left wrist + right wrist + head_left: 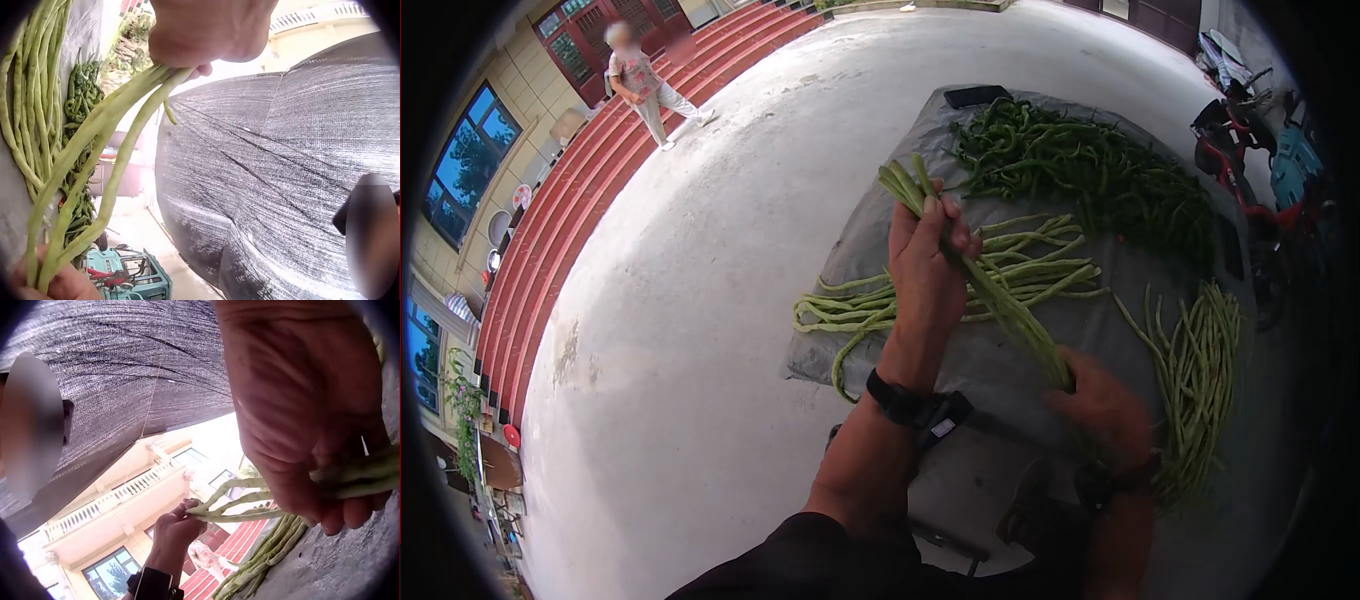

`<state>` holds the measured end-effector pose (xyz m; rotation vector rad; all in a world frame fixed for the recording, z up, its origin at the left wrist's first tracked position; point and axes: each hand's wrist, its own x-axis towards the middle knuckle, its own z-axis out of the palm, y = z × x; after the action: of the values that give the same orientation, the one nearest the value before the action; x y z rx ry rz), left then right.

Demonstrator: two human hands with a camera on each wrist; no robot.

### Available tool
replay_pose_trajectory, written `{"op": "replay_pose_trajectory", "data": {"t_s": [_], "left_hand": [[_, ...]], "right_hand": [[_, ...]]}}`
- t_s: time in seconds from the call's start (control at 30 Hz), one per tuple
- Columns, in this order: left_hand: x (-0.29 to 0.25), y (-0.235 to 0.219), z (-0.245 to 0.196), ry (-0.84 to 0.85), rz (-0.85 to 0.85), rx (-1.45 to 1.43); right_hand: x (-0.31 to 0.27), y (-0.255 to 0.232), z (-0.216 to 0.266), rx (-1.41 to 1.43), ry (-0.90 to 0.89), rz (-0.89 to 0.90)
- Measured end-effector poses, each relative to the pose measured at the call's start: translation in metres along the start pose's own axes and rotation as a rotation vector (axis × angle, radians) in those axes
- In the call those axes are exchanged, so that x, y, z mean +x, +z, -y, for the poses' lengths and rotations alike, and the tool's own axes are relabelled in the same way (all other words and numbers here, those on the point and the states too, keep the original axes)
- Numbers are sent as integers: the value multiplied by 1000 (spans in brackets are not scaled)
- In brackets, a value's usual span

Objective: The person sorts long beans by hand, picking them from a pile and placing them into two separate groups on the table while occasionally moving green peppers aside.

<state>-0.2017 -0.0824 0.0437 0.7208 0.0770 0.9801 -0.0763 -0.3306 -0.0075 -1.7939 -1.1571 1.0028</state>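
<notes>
Several long green beans (1018,318) stretch as a thin bundle between my two hands. My left hand (930,265) grips them near one end, whose tips stick out above the fingers. Lower down, my right hand (1105,410), blurred in the head view, holds the other end. In the right wrist view its fingers (357,512) curl round the beans. Under my left hand lies a loose spread of long beans (1040,283). Another bunch of long beans (1208,365) lies right of my right hand. A heap of green peppers (1090,160) sits at the far side.
Grey cloth (1115,325) lies under the vegetables. A dark flat object (977,96) rests at its far corner. Beyond the right edge stand a red vehicle (1235,150) and a teal crate (1293,165). A person (640,85) walks by red steps (590,200). Dark netting (269,144) hangs overhead.
</notes>
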Motion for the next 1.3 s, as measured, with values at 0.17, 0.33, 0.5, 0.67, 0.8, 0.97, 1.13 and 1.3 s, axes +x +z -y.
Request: {"op": "replay_pose_trajectory", "data": {"t_s": [0.17, 0.33, 0.5, 0.67, 0.8, 0.97, 1.13, 1.3], "left_hand": [[12, -18, -25, 153, -37, 9], [18, -29, -31, 213, -29, 29], [20, -28, -39, 216, 4, 68], [10, -4, -43, 24, 132, 195], [-12, 41, -35, -149, 300, 301], [-35, 71, -21, -293, 529, 413], [-54, 84, -4, -391, 687, 548], [-66, 88, 10, -370, 785, 641]], "right_hand": [[-8, -30, -3, -109, 110, -135], [-15, -45, -19, -272, -3, -248], [-20, -42, -15, -138, 54, -51], [-24, -38, 0, -172, -96, -222], [-21, -40, 23, 127, -136, -416], [-24, -42, 51, 506, -290, -471], [-26, -33, 68, 674, -414, -413], [-28, -33, 69, 709, -407, -315]]}}
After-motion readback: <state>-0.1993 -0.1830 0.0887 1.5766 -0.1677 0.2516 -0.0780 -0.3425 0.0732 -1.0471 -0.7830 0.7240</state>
